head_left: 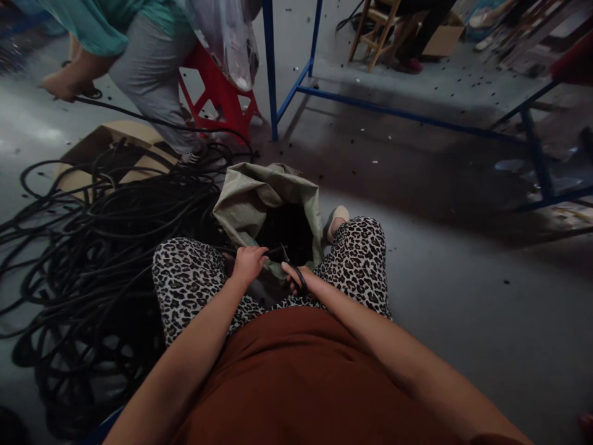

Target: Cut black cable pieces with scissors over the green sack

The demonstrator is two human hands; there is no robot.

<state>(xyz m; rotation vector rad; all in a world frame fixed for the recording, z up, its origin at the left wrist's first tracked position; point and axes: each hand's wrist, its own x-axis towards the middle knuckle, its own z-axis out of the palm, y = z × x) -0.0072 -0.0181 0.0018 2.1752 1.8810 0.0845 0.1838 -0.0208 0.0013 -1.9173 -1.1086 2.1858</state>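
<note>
Between my knees stands a grey-green woven sack [243, 204], its mouth open and its inside dark. My left hand [249, 264] is closed on a thin black hose [273, 250] whose end reaches over the sack's opening. Black-handled scissors [299, 278] are in my right hand [296, 276], at the sack's near rim, with the blades pointing up toward the hose end. Whether the blades touch the hose is too small to tell. A large tangle of black hose [115, 241] lies on the floor to the left.
At the upper left a person [152, 68] holds a black strand near a red stool [217, 93]. An open cardboard box [134, 130] sits behind the tangle. Blue metal frames [370, 108] stand ahead and right. Another person's legs show near a wooden stool [377, 28].
</note>
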